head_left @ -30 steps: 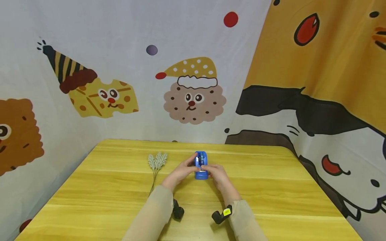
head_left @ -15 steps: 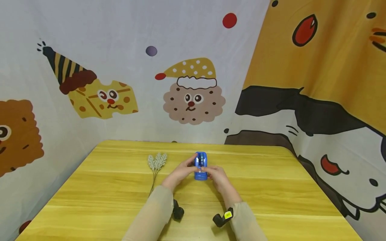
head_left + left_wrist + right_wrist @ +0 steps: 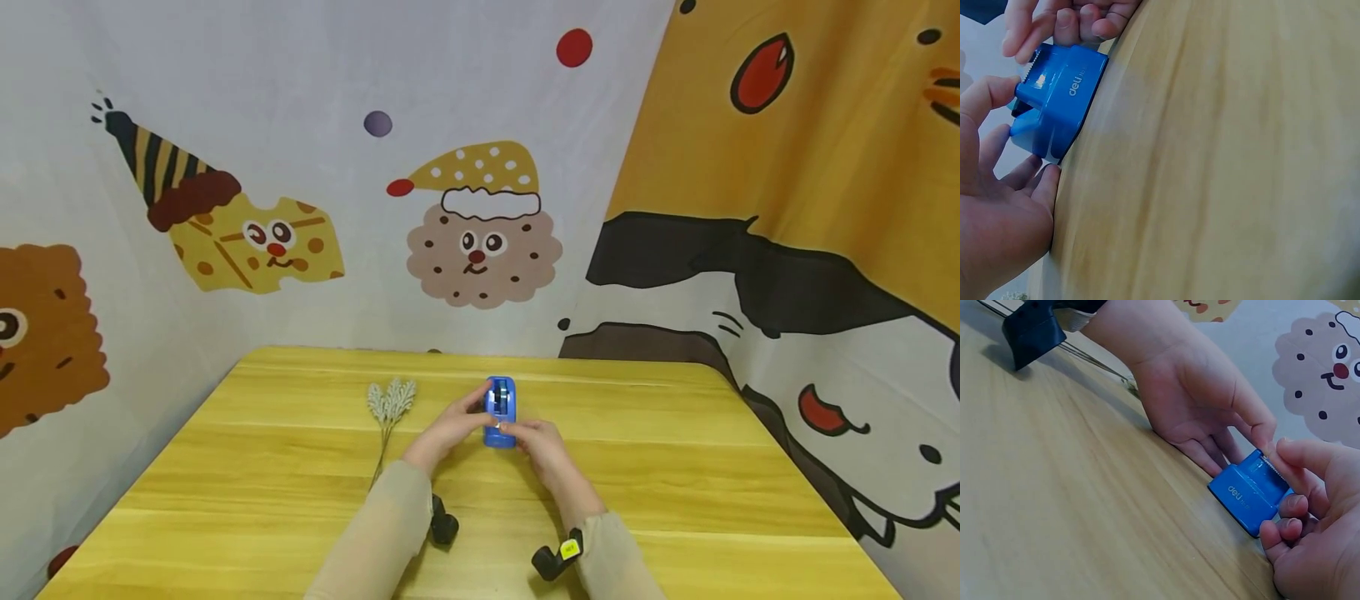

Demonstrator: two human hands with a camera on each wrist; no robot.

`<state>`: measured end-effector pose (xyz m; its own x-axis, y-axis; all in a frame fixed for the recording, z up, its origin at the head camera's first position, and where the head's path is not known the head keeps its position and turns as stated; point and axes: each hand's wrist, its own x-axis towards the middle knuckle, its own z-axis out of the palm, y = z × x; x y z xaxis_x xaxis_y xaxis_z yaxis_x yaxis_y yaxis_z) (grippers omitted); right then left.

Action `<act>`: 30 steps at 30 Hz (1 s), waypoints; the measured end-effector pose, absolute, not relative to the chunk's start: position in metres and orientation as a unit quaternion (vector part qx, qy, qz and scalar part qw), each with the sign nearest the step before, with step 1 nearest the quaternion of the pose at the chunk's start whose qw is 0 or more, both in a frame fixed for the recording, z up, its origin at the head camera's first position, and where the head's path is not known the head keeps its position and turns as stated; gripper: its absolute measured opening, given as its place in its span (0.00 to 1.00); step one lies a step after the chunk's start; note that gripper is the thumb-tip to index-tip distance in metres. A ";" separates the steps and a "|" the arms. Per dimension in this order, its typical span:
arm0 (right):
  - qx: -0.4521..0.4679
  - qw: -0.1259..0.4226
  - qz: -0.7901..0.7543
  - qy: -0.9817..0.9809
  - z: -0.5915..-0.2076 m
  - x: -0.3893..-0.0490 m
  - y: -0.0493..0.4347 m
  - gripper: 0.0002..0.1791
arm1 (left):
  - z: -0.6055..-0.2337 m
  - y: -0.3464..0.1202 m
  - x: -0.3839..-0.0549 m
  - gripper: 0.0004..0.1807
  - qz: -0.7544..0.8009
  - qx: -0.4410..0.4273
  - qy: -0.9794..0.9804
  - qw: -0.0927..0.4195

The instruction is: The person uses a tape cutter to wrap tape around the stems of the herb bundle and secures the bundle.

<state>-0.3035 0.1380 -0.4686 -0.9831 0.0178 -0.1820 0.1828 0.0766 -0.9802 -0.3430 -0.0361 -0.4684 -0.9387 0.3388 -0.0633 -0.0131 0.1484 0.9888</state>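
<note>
A blue tape dispenser [image 3: 500, 439] marked "deli" stands on the table, its serrated cutter [image 3: 1030, 64] facing me. Its tape roll [image 3: 502, 395] sits in the slot at the back. My left hand [image 3: 452, 425] grips the dispenser from the left, fingers along the side and thumb at the cutter's end. From the right, my right hand [image 3: 546, 446] has thumb and forefinger closed together at the cutter, seemingly on the clear tape end, which hardly shows. Its other fingers [image 3: 1292, 505] curl beside the dispenser's front. In the left wrist view, the left thumb [image 3: 997, 91] touches the cutter's corner.
Dried-looking pale sprigs [image 3: 390, 402] lie on the wooden table [image 3: 247, 475] left of the left hand. A black wrist camera [image 3: 444, 527] hangs by each sleeve. Behind the table's far edge is a cartoon-printed cloth [image 3: 330, 150].
My right thumb and forefinger have shifted slightly toward me at the cutter, and the right wrist has lowered a little. The left hand and the dispenser have stayed in place.
</note>
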 end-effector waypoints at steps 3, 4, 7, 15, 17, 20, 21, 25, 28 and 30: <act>0.066 0.058 -0.675 0.732 -0.469 -0.302 0.139 0.24 | -0.468 -0.035 -0.344 0.42 0.641 0.113 0.747 0.134; 0.066 0.057 -0.675 0.733 -0.469 -0.301 0.139 0.24 | -0.468 -0.035 -0.344 0.42 0.640 0.112 0.748 0.134; 0.063 0.054 -0.672 0.736 -0.469 -0.299 0.139 0.24 | -0.469 -0.035 -0.344 0.42 0.638 0.112 0.751 0.133; 0.058 0.049 -0.669 0.740 -0.465 -0.289 0.138 0.19 | -0.467 -0.035 -0.341 0.42 0.648 0.113 0.742 0.130; 0.055 0.051 -0.673 0.735 -0.465 -0.288 0.138 0.17 | -0.467 -0.035 -0.341 0.42 0.648 0.113 0.742 0.129; 0.050 0.054 -0.678 0.731 -0.465 -0.287 0.138 0.15 | -0.468 -0.035 -0.341 0.42 0.647 0.113 0.743 0.129; 0.049 0.055 -0.679 0.730 -0.465 -0.287 0.138 0.15 | -0.468 -0.036 -0.341 0.42 0.647 0.113 0.743 0.129; 0.050 0.056 -0.676 0.733 -0.466 -0.283 0.138 0.16 | -0.468 -0.036 -0.341 0.43 0.647 0.114 0.743 0.131; 0.052 0.051 -0.670 0.739 -0.467 -0.280 0.137 0.18 | -0.468 -0.036 -0.342 0.43 0.648 0.114 0.742 0.132; 0.052 0.046 -0.668 0.741 -0.466 -0.278 0.136 0.18 | -0.468 -0.036 -0.342 0.43 0.648 0.114 0.742 0.131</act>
<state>-0.2782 0.1361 -0.4664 -0.9903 0.0156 -0.1380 0.1389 0.1031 -0.9849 -0.3423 -0.0360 -0.4680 -0.9397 0.3388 -0.0469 -0.0011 0.1342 0.9910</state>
